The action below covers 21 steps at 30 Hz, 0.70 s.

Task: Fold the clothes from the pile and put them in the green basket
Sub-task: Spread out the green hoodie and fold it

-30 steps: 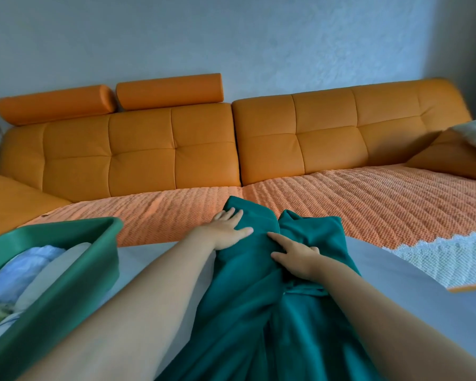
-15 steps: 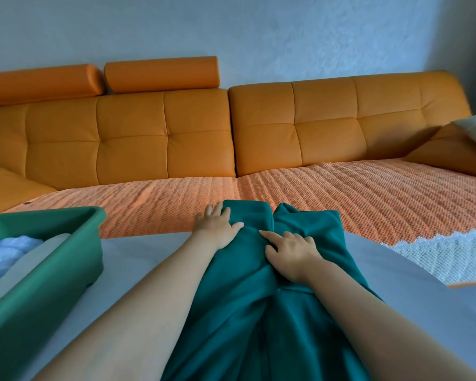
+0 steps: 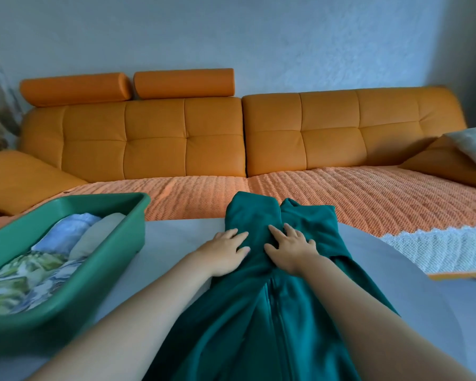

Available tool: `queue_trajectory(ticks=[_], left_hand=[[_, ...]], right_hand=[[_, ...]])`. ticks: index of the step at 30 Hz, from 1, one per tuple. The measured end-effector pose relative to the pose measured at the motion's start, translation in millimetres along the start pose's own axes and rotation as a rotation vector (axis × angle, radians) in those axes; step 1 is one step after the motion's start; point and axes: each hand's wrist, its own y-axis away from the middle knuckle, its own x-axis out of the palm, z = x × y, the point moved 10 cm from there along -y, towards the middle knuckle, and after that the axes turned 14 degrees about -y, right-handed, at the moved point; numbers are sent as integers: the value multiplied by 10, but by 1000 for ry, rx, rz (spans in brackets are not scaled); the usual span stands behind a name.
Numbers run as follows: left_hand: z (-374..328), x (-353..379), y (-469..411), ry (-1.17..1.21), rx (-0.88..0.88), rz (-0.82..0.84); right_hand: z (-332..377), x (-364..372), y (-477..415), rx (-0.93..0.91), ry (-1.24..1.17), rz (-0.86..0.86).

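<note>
A teal zip-up garment (image 3: 259,339) lies lengthwise on the grey table (image 3: 171,237), running from the near edge between both forearms out past the fingertips, with its zipper (image 3: 275,303) showing just behind the wrists. The left hand (image 3: 226,251) lies flat on the cloth, fingers straight and together, pressing down without gripping. Just beside it, the right hand (image 3: 290,250) rests palm-down with its fingers spread and slightly bent, also holding nothing. Beyond the fingertips the garment ends in two rounded folds that reach the table's far edge. To the left of the left hand, well apart from it, stands the green basket (image 3: 74,298), holding a floral fabric (image 3: 25,276), a pale blue piece (image 3: 66,232) and a beige piece (image 3: 96,237). Off to the right of the right hand lies a white knitted blanket (image 3: 437,248). Further out, an orange textured throw (image 3: 341,193) covers the seat of an orange sofa (image 3: 154,138), with a cushion (image 3: 473,147) at its right end.
</note>
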Motion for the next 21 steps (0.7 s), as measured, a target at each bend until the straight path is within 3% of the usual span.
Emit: queue_trajectory(ticks=[3, 8, 17, 21], left_hand=[[-155, 26, 357, -20, 86, -45], [-245, 250, 645, -122, 174, 52], [-44, 235, 414, -177, 172, 117], [308, 203, 226, -174, 67, 127]], right_hand=[[76, 230, 257, 53, -9, 59], [49, 488, 518, 112, 11, 77], [173, 648, 423, 128, 33, 16], [354, 706, 90, 157, 27, 21]])
